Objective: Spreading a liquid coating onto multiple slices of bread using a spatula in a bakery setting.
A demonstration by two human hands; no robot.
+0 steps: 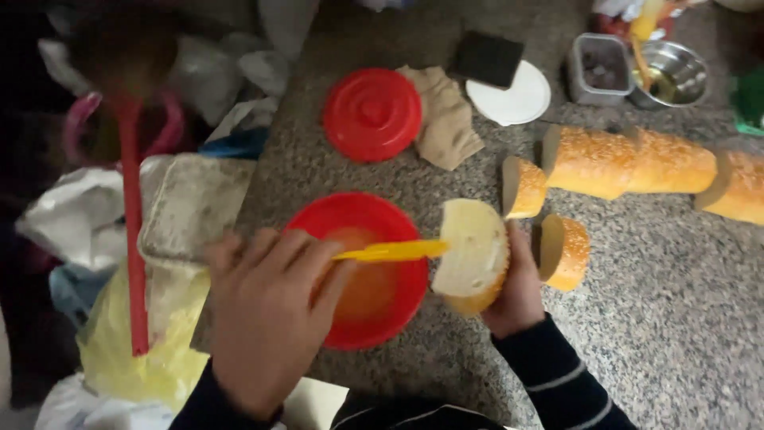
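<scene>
While the right hand (pixel 517 291) cups a cut bread slice (pixel 473 255) from below, just right of the red bowl (pixel 362 271) on the speckled stone counter (pixel 652 318), the left hand (pixel 267 314) is closed around a yellow plastic knife (pixel 394 252) whose tip touches the crumb. That bread looks light, soft and squashy; it is best gripped by the firmer seeded crust.

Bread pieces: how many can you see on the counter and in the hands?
5. One slice in the right hand; two cut pieces beside it; a long loaf section behind; another piece at the right edge, partly cut off.
</scene>
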